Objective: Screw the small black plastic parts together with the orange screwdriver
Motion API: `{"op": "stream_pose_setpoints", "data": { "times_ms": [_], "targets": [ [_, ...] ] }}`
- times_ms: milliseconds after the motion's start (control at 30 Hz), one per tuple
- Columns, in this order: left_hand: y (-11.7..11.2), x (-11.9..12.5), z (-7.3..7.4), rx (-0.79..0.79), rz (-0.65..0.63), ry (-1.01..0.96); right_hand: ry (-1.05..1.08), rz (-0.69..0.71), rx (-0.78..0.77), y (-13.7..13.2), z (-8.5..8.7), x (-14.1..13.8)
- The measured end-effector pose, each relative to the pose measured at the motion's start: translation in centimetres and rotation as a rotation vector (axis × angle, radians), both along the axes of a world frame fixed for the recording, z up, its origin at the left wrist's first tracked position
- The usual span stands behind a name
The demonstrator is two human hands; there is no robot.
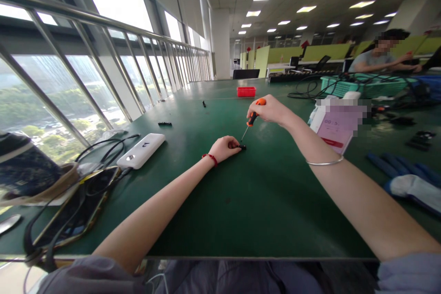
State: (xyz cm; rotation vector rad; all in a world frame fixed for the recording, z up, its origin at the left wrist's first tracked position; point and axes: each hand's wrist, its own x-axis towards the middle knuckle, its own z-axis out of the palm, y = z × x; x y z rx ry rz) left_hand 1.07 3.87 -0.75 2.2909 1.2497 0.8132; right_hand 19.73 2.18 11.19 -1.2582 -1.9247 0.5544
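Observation:
Near the middle of the green table (220, 211), my left hand (224, 148) is closed on a small black part (243, 147) and keeps it against the tabletop. My right hand (270, 110) grips a screwdriver (253, 118) with an orange and black handle. Its thin shaft slants down to the left, and the tip is at or just above the black part; contact is too small to make out. Further off lie two more small black pieces, one (164, 123) to the left and another (204, 104) towards the back.
A red basket (246, 92) stands beyond my hands. On the left are a white power bank (141, 150), cables and a phone (79, 211). To the right are a phone with a lit screen (336, 126), blue-white gloves (413, 188) and a green basket (365, 86). A person sits behind it.

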Motion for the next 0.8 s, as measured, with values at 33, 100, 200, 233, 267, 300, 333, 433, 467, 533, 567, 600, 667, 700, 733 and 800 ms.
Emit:
{"op": "stream_pose_setpoints", "data": {
  "times_ms": [33, 100, 200, 233, 267, 300, 333, 433, 467, 533, 567, 600, 667, 700, 733, 800],
  "targets": [
    [0.0, 0.0, 0.0, 0.005, -0.004, 0.006, 0.05, -0.035, 0.026, 0.1, -0.5, 0.3],
    [0.0, 0.0, 0.1, 0.037, -0.013, 0.008, 0.075, -0.042, 0.087, 0.2, -2.5, 1.0],
    [-0.2, 0.1, 0.3, 0.126, -0.023, -0.034, -0.108, -0.02, 0.185, 0.0, -7.0, 1.8],
    [-0.3, 0.1, 0.3, 0.156, -0.024, -0.056, -0.17, -0.034, 0.204, -0.1, -8.5, 1.8],
    [-0.4, 0.1, 0.4, 0.181, -0.025, -0.076, -0.23, -0.03, 0.201, -0.3, -9.8, 1.8],
    [-0.5, 0.1, 0.5, 0.2, -0.025, -0.093, -0.281, -0.016, 0.197, -0.5, -10.7, 1.7],
    [-0.6, 0.1, 0.6, 0.213, -0.023, -0.106, -0.314, 0.008, 0.194, -0.7, -11.4, 1.6],
    [-0.7, 0.0, 0.7, 0.222, -0.019, -0.129, -0.311, -0.018, 0.216, -1.0, -11.8, 1.2],
    [-0.8, 0.0, 0.7, 0.217, -0.025, -0.129, -0.308, -0.029, 0.228, -1.0, -11.6, 1.1],
    [-0.9, 0.1, 0.6, 0.203, -0.042, -0.114, -0.316, -0.041, 0.255, -1.1, -11.3, 1.0],
    [-0.9, 0.1, 0.6, 0.201, -0.05, -0.098, -0.32, -0.051, 0.273, -1.1, -11.3, 1.0],
    [-0.9, 0.2, 0.6, 0.208, -0.055, -0.079, -0.323, -0.063, 0.292, -1.2, -11.3, 1.0],
    [-1.0, 0.2, 0.5, 0.252, -0.059, -0.041, -0.326, -0.085, 0.324, -1.2, -11.4, 1.1],
    [-1.1, 0.3, 0.5, 0.28, -0.062, -0.028, -0.329, -0.086, 0.334, -1.2, -11.5, 1.1],
    [-1.2, 0.3, 0.6, 0.306, -0.067, -0.02, -0.334, -0.08, 0.339, -1.2, -11.6, 1.1],
    [-1.2, 0.3, 0.6, 0.328, -0.079, -0.021, -0.35, -0.06, 0.339, -1.2, -11.7, 1.1]
  ]
}}
